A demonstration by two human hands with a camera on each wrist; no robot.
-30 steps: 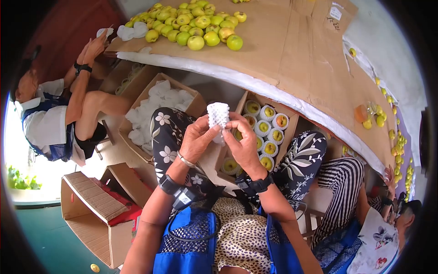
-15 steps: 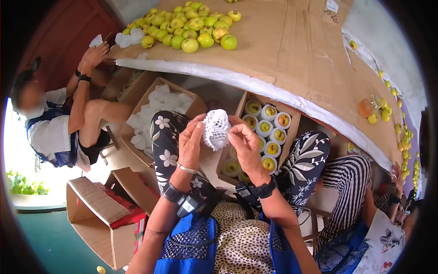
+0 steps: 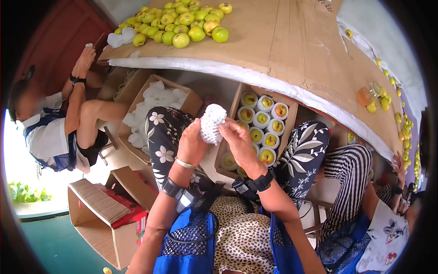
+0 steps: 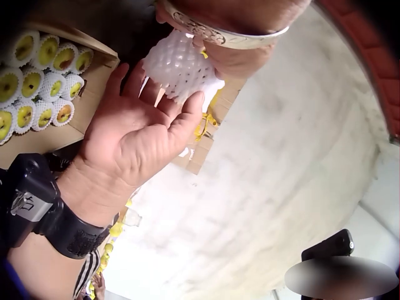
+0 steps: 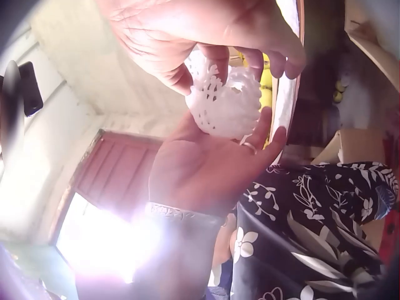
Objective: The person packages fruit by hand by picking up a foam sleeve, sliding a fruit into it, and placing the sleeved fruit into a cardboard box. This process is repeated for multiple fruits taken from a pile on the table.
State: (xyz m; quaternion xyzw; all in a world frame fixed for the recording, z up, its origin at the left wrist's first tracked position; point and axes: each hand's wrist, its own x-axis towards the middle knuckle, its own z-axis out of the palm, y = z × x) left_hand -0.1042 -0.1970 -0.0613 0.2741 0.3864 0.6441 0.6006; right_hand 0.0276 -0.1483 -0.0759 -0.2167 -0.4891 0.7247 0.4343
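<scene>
A white foam fruit net (image 3: 212, 124) is held up in front of the body, over the knees. My left hand (image 3: 190, 142), with a bracelet at the wrist, pinches its left side between thumb and fingers. On the other side my right hand (image 3: 242, 144) grips it with thumb and fingertips. The right wrist view shows the net's (image 5: 228, 111) ruffled, holed foam between both hands. In the left wrist view the net (image 4: 175, 65) bulges over the right fingertips. I cannot tell whether a fruit is inside it.
Behind the right hand stands a carton (image 3: 235, 102) of netted apples. A carton (image 3: 194, 102) of white foam nets is at the left knee. Loose yellow-green apples (image 3: 181, 40) lie on the cardboard-covered table (image 3: 273, 41). One person sits at each side; an open carton (image 3: 93, 201) lies lower left.
The net was upright and narrow, then spread wide between both hands, and is now a narrower, slightly tilted shape. Both hands keep hold of it. The person at left has lowered their head and hands slightly.
</scene>
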